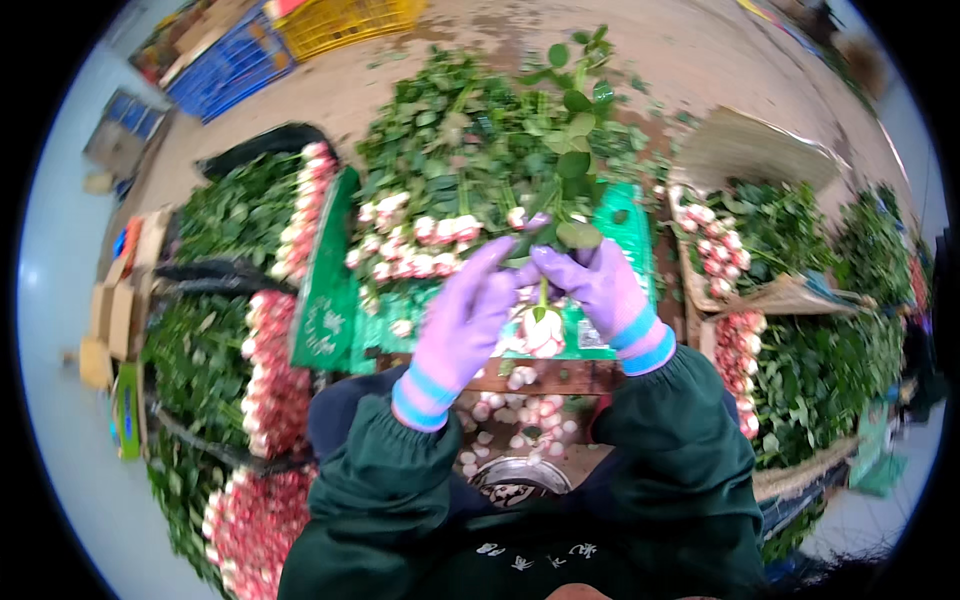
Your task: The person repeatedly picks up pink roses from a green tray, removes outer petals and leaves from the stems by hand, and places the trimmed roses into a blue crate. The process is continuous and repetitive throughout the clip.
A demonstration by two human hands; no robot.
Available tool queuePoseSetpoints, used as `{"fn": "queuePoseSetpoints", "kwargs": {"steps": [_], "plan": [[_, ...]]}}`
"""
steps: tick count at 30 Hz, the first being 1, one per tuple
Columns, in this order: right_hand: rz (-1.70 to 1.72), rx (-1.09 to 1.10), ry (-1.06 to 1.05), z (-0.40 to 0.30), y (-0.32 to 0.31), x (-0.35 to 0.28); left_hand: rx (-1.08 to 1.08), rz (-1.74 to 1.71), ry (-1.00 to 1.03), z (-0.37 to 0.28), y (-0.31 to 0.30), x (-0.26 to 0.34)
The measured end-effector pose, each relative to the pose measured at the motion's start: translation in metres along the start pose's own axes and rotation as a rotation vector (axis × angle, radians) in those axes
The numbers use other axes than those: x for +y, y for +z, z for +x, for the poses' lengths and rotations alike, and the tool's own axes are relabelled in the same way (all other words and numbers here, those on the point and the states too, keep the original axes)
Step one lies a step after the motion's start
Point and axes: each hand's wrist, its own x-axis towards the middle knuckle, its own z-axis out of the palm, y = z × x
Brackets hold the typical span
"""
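A long-stemmed rose (542, 332) hangs bloom-down in front of me, its head white with pink edges. The leafy stem (575, 166) runs up and away past my fingers. My right hand (596, 289), in a purple glove with a blue-striped cuff, pinches this stem a little above the bloom. Close beside it, my left hand (466, 311), gloved alike, is at the stem and leaves; blur hides whether its fingers grip anything. Beneath both hands a green plastic sheet (386, 319) covers the work surface. Many cut roses (427, 262) lie on it, blooms towards me.
Stacked rose bundles (274, 367) line the left, behind a green upright panel (326, 300). More roses (724, 259) fill wrapped holders at right. Fallen petals (540, 420) and a metal basin (521, 474) lie below. Blue (232, 64) and yellow crates (349, 26) stand far left.
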Motion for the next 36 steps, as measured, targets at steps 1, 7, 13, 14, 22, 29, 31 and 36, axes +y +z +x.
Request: {"fn": "queuePoseSetpoints", "kwargs": {"steps": [1, 7, 13, 14, 22, 29, 31, 36], "plan": [[-0.114, -0.008, -0.022, 0.004, -0.001, 0.013, -0.061, 0.059, -0.155, -0.002, 0.000, 0.010], [-0.373, -0.138, 0.112, -0.003, 0.037, 0.032, 0.035, 0.219, -0.466, -0.062, -0.012, 0.013], [-0.295, -0.213, 0.073, -0.002, 0.025, 0.053, 0.548, 0.139, -0.240, -0.165, -0.072, 0.102], [-0.290, -0.214, 0.079, -0.002, 0.024, 0.058, 0.668, 0.372, -0.205, -0.191, -0.092, 0.111], [-0.344, -0.235, 0.089, -0.017, 0.026, 0.077, 1.410, 1.148, -0.548, -0.421, -0.242, 0.239], [-0.267, -0.237, 0.184, -0.033, 0.039, 0.076, 1.175, 1.389, -1.580, -0.533, -0.305, 0.220], [-0.249, -0.214, 0.187, -0.030, 0.023, 0.079, 1.170, 1.385, -1.546, -0.519, -0.314, 0.216], [-0.261, -0.098, 0.080, -0.017, -0.006, 0.108, 1.228, 2.039, -0.876, -0.427, -0.300, 0.273]]}}
